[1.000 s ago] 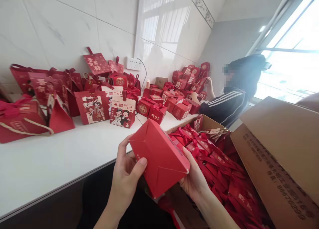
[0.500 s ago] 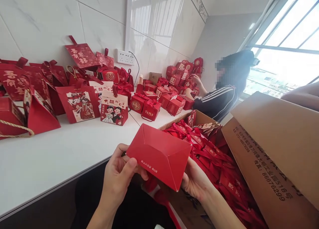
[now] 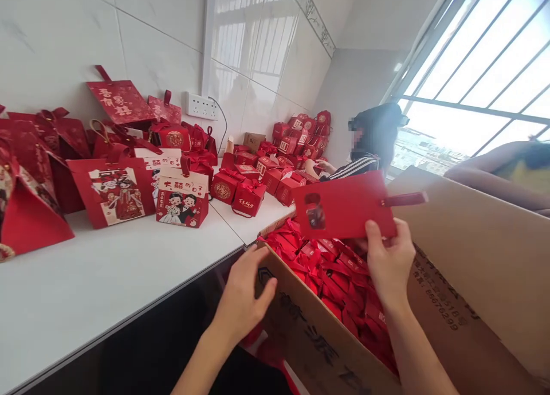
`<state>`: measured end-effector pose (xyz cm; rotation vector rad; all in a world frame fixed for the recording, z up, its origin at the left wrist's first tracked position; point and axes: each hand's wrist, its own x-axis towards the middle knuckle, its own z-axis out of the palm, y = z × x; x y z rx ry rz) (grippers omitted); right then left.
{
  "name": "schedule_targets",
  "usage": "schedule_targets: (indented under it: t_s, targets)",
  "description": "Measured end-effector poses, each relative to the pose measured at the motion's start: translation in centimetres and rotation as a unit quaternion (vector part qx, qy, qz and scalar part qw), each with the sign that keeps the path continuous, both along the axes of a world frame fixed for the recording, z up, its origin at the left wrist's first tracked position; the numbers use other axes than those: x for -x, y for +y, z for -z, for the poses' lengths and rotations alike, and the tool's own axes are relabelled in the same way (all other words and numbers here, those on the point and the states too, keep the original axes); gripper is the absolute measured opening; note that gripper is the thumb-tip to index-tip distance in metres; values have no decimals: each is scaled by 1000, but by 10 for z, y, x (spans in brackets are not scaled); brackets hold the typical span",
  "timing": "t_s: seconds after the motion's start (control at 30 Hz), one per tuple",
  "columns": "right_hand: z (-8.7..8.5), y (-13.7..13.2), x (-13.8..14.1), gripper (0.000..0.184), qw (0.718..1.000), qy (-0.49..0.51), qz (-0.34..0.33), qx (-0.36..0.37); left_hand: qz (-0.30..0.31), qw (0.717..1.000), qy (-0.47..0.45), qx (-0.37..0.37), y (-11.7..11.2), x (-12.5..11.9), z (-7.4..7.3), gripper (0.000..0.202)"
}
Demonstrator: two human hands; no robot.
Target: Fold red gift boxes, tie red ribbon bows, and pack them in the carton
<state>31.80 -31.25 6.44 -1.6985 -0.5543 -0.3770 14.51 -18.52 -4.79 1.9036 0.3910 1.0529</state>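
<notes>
My right hand [image 3: 391, 260] grips a red gift box [image 3: 346, 203] by its lower edge, thumb on the near face. The box has a small cut-out window at its left end and a ribbon loop [image 3: 406, 199] sticking out to the right. It is held up over an open cardboard carton [image 3: 315, 332]. Many red boxes with ribbons [image 3: 337, 269] fill the carton. My left hand [image 3: 247, 286] holds nothing; its thumb and fingers are apart beside the carton's near left corner. Whether its fingertips touch the rim, I cannot tell.
Red gift boxes [image 3: 114, 191] of several designs stand on the white table [image 3: 129, 274] along the tiled wall. A power strip [image 3: 201, 105] hangs there. A co-worker [image 3: 373, 134] sits beyond the carton near piled boxes [image 3: 301, 134]. Another person's arm [image 3: 481, 165] shows behind the raised carton flap [image 3: 481, 240].
The red box has gone from both hands, base facing me, to my right hand alone, up and right over the carton. My left hand has let go. The view has turned slightly right.
</notes>
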Motion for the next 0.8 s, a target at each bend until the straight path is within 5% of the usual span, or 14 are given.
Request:
schedule_targets:
  t_s: [0.07,0.13,0.27,0.47,0.8]
  targets:
    - [-18,4,-30,27,975,-143,125,116,36,985,81,-151,-4,-19,16,45]
    - [-28,12,-61,23,939,-211,150,227,45,966,131,-218,-11,-32,30,50]
    - [-18,33,-112,28,896,-132,184,383,15,960,166,-227,-18,-38,41,50]
    - [19,48,-152,29,882,-63,183,429,29,966,169,-194,-17,-35,36,51]
    - [28,99,-199,36,870,-13,183,458,37,965,191,-176,-19,-37,41,56]
